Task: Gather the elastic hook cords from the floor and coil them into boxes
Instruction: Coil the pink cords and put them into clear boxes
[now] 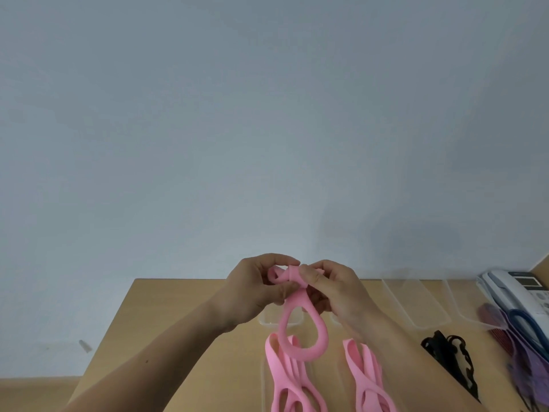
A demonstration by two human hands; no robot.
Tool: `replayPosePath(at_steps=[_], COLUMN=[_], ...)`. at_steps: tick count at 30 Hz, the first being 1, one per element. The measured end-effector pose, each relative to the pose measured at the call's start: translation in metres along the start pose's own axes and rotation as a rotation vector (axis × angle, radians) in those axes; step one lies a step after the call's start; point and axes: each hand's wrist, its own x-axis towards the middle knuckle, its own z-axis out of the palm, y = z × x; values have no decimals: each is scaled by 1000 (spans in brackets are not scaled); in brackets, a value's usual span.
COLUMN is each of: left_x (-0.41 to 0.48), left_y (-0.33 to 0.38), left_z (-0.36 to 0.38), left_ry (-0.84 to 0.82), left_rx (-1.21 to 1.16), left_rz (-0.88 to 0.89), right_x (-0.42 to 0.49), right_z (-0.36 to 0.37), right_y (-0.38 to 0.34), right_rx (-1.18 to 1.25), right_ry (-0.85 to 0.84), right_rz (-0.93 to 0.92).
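The left hand (pixel 252 289) curls its fingers and thumb round the twisted top of a pink cord (pixel 323 334) in the lower middle of the frame. The right hand (pixel 335 289) pinches the same twist from the other side, with its fingers bent over it. Below the two hands the cord hangs as one open loop in front of the wooden table (pixel 178 322).

Just under the left hand, the rim of a clear box (pixel 269 321) shows on the table. Two more pink bundles lie near the bottom edge, one to the left (pixel 279 379) and one to the right (pixel 368 379) of the hanging loop. Further right are more clear boxes (pixel 416 307), a black cord (pixel 451 355), purple cords (pixel 523 355) and a telephone (pixel 517 289) at the frame's right edge.

The pink cord looks light, soft and rubbery, since it bends freely and sags under its own weight. It is probably springy, so a coil would likely open again if let go. Its surface seems more grippy than slippery. The best hold is where the strands cross, with one hand pinning the crossing while the other feeds the loose loop round. The coil should stay pinched until it sits inside a box.
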Motion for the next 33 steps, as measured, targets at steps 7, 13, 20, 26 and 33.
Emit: replayPosePath(at_steps=[7,13,20,26,33], left_x=[-1,-5,-4,-3,-3], left_y=[4,10,11,10,8], left_z=[-3,-7,-4,-3,3], left_ry=[-66,-137,-178,-99,-55], left_rx=[-67,-123,-124,-239,-99], left_rz=[-178,-274,-331,-287,-113], right_x=[1,1,-4,-5,-8], right_z=[-2,-2,-4,-9,-10], right_y=[-1,4,9,9,3], right_rx=[37,2,-113,-2,-105], right_ry=[5,-22,-96,-110,-83], right_rz=[-68,-94,-167,-116,-10])
